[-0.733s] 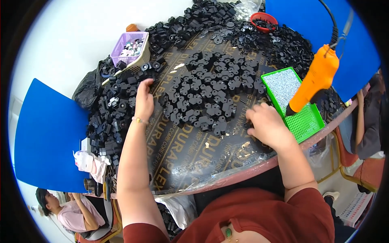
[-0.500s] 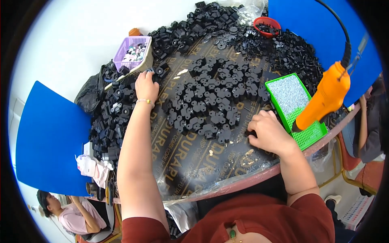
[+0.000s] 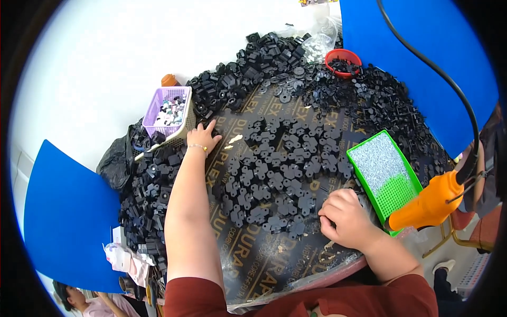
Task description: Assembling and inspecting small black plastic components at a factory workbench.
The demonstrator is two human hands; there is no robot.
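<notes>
At the left, my left hand (image 3: 204, 137) reaches into the edge of the black plastic block parts (image 3: 208, 100) beside the lilac basket (image 3: 149, 113). Its fingers are spread, and I see nothing held in it. My right hand (image 3: 344, 217) is curled, thumb and fingers drawn together, just above the near right of the table. Whatever may be inside it is hidden. Between the hands lie many flat black lobed pieces (image 3: 280, 169), packed close together. To the right of my right hand, an orange electric screwdriver (image 3: 430, 203) hangs over a green tray (image 3: 393, 198) of small silvery pieces.
A red bowl (image 3: 343, 57) of small black parts stands at the far right, by a clear bag (image 3: 318, 47). Blue partitions (image 3: 68, 216) flank the table (image 3: 248, 264). A black plastic bag (image 3: 113, 166) sits at the left. A person (image 3: 90, 304) is at the lower left.
The whole scene sits lower in the picture. My left hand's fingers have spread apart. My right hand stays curled near the same spot. The screwdriver hangs lower against the tray's near end.
</notes>
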